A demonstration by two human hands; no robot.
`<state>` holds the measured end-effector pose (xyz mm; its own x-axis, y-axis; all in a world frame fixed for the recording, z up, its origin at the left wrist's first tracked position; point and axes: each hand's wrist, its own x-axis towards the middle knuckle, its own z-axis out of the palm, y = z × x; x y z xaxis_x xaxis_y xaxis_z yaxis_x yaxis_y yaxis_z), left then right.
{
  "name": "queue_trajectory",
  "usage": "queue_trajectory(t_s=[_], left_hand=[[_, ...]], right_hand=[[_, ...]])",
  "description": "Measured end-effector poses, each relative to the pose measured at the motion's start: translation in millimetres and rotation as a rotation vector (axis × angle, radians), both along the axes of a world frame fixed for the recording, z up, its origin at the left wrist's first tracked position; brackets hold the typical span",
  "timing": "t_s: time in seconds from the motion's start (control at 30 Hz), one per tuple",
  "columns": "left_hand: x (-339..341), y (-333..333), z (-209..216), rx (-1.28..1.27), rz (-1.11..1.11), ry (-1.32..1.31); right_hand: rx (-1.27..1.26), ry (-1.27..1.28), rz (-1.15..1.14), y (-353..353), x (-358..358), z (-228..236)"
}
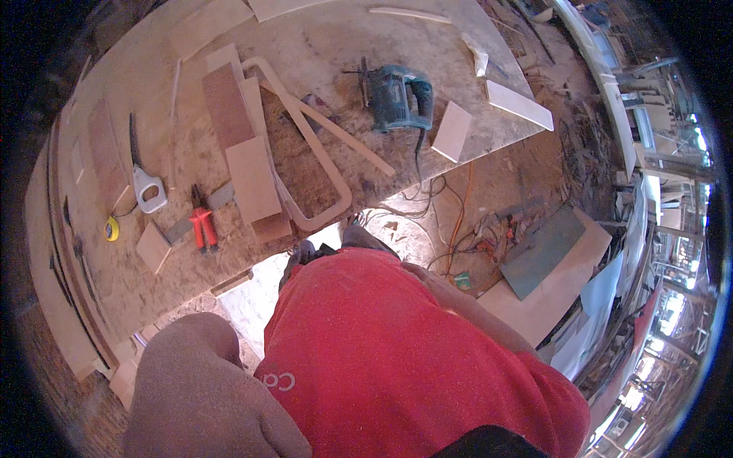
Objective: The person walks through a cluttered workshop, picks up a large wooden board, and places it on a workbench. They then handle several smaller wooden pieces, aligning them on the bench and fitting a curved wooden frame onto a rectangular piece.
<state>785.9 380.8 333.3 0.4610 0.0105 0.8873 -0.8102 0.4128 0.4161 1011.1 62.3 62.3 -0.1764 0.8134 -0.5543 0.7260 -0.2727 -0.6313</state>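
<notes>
On the desk's [122, 286] near left side, the red-handled pliers [201, 216] lay beyond our left arm [191, 374], the nearer one, long axis running near to far; both hands were out of sight, so we couldn't tell their grip.

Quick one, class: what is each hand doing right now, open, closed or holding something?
Left hand: not in view, so its state can't be told; only the left arm shows.
Right hand: also out of view, can't be told.
</notes>
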Motion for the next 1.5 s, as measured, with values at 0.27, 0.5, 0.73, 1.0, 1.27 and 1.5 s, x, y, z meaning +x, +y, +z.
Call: queue_trajectory(t_s=[0.27,0.5,0.73,1.0,1.27,1.5], left_hand=[[-52,26,-31,-0.339,0.280,0.462],[-19,19,-225,-0.126,1.534,1.297],[-4,-13,-366,0.496,2.086,1.798],[27,21,-325,0.345,1.729,2.521],[-16,52,-351,0.529,1.774,2.334],[-91,82,-337,0.522,1.737,2.127]], right_hand=[[-0.145,-0.100,-0.082,23,79,4],[0.583,-0.651,-0.745,139,177,-47],[0.850,-0.413,-0.641,217,168,-67],[0.493,-0.147,-0.196,227,35,-73],[0.409,-0.165,-0.363,252,2,-92],[0.614,-0.409,-0.470,245,8,-71]])
